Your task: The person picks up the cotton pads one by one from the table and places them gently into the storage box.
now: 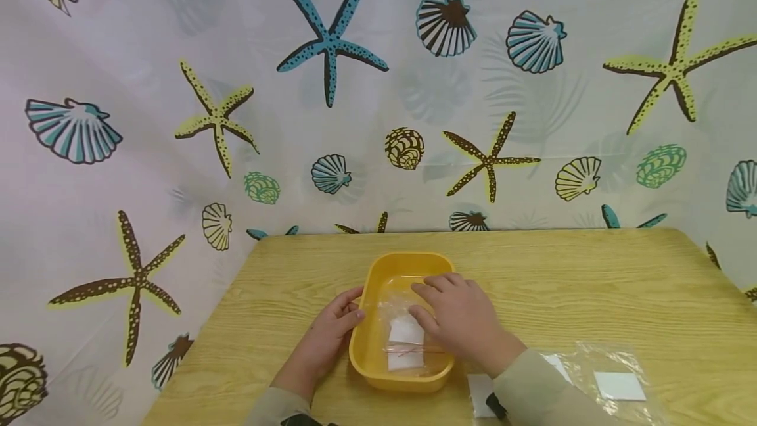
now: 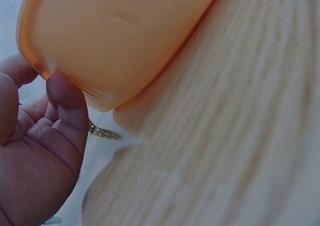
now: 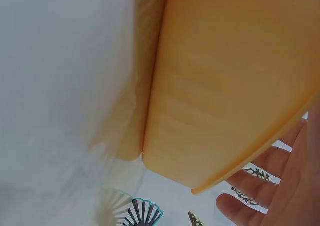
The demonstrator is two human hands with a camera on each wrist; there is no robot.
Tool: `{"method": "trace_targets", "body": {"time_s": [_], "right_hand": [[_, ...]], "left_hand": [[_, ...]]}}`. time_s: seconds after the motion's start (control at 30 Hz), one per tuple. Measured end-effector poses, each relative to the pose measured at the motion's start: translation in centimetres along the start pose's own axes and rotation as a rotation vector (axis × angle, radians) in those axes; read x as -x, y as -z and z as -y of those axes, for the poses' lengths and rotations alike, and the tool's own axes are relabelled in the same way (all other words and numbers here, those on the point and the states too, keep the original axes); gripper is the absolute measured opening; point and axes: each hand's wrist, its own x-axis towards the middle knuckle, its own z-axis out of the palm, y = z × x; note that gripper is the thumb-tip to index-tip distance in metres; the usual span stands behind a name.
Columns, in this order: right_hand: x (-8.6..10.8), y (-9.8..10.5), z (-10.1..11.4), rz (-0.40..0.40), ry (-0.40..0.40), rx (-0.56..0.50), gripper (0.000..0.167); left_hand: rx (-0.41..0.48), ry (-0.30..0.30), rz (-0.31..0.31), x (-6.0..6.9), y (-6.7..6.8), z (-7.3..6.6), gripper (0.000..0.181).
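A yellow plastic basin (image 1: pixel 408 383) stands on the wooden table, its long side running away from me. My left hand (image 1: pixel 325 337) grips its left rim; in the left wrist view the thumb (image 2: pixel 69 98) presses the edge while the fingers go round the side. Over the right rim hovers my right hand (image 1: pixel 464 317), fingers loosely extended above the inside and holding nothing visible. Clear zip bags with white cards (image 1: pixel 406 331) lie in the basin, one showing a red seal line. The right hand partly covers the basin's right side.
To the right of the basin lie more clear bags with white cards: one bag (image 1: pixel 619 386) in full view, others partly under the right sleeve (image 1: pixel 544 390). A curtain (image 1: pixel 367 97) printed with starfish and shells hangs behind the wooden table (image 1: pixel 591 288).
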Motion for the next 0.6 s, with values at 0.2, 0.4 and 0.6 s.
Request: {"method": "trace_targets", "body": {"time_s": [0.2,0.4,0.6], "right_hand": [[0.1,0.7,-0.3,0.005,0.009,-0.003,0.050],[0.6,1.8,-0.8,-0.009,0.062,0.008,0.045],[1.3,1.9,-1.8,-0.021,0.059,0.011,0.043]], "left_hand": [[0.000,0.001,0.007,0.0,0.1,0.0,0.051],[0.010,0.004,0.013,0.0,0.2,0.0,0.051],[0.009,0.008,0.007,0.1,0.1,-0.2,0.052]]}}
